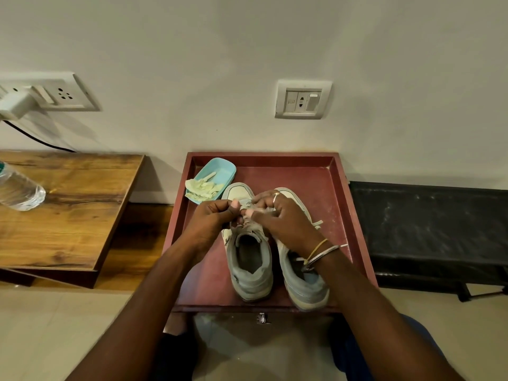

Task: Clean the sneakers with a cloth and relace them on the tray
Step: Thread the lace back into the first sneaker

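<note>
Left hand (211, 215), right hand (279, 215), both pinching lace (245, 206)

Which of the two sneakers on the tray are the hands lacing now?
The left sneaker, near the blue dish: the left hand and right hand pinch its lace. The right sneaker only lies under the right wrist, lace ends loose.

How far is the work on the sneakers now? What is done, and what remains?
Wiping looks done: the cloth lies set aside in the blue dish on the tray. In hand: the left hand and right hand pinch the lace of the left sneaker. Left: the right sneaker, whose lace ends trail loose, seems not yet laced.
</note>
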